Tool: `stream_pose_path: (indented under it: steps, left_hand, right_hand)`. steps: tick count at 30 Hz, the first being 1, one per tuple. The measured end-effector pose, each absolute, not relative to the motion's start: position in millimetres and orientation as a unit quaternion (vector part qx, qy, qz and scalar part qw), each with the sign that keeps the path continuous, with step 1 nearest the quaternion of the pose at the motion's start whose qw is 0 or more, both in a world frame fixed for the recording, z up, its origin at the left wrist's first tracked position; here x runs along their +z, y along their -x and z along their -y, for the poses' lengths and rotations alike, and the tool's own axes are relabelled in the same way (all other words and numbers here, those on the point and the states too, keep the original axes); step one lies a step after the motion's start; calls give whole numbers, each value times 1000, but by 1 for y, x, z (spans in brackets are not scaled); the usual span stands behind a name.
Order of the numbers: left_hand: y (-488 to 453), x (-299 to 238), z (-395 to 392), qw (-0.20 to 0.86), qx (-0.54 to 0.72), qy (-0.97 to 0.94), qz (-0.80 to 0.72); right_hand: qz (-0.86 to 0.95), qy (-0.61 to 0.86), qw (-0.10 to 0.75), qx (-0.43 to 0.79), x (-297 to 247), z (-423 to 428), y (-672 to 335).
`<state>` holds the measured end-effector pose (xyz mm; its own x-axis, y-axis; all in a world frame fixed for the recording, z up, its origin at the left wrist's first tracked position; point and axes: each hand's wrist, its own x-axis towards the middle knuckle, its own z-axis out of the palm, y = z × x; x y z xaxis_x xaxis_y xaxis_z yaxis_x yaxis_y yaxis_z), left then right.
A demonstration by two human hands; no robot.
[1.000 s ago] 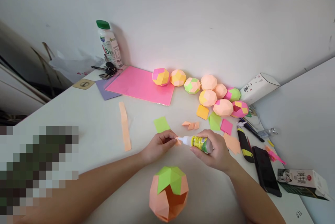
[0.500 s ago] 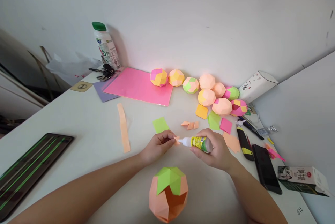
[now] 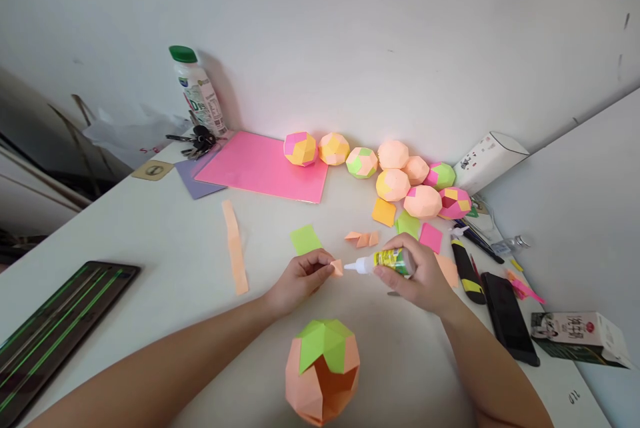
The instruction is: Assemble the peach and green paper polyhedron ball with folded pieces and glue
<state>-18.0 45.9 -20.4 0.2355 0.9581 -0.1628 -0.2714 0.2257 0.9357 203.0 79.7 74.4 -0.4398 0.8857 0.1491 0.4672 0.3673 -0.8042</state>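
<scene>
Between thumb and fingers, my left hand [image 3: 301, 281] pinches a small folded peach paper piece [image 3: 337, 268]. My right hand [image 3: 417, 276] is wrapped round a glue bottle [image 3: 393, 261] with a yellow-green label, lying sideways. Its white nozzle points left, a small gap away from the paper piece. Below my hands stands a paper ball [image 3: 323, 368] of peach and green facets, with an opening in its front. Folded peach paper pieces [image 3: 362, 239] and a green paper square [image 3: 306, 239] lie just beyond my hands.
A peach paper strip [image 3: 235, 248] lies at left, near a dark tablet [image 3: 65, 335]. Several finished paper balls [image 3: 393, 155] line the wall beside a pink sheet [image 3: 265, 168]. On the right are a utility knife [image 3: 467, 271], a phone [image 3: 509, 318] and a milk carton [image 3: 577, 337].
My right hand has drawn the glue bottle back to the right, so its nozzle has come away from the peach paper piece. My left hand has stayed nearly still.
</scene>
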Motion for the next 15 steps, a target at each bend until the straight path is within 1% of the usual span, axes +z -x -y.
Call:
stream_pose_path:
  steps: [3,5,6,8,10,15]
  left_hand:
    - [18,-26,-47,668,464,-411,-411]
    - [18,-28,-47,665,468,-409,-413]
    - [17,-28,-47,663,470,-410,-413]
    - [16,-27,-47,657,476,-415,-412]
    - [15,-24,-47,648,485,-420,-410]
    - [15,-22,-47,641,497,-421,-407]
  right_hand:
    - [654,461,355,484,72,-91,-209]
    - [582,436,383,569,66,-98,-211]
    - [566,423,385,594,61,-100,-211]
    - [576,412,380,595,48,-103,-211]
    - [606,420,368,566,32,-101,-209]
    - [636,458,376,494,-9,-90,-206]
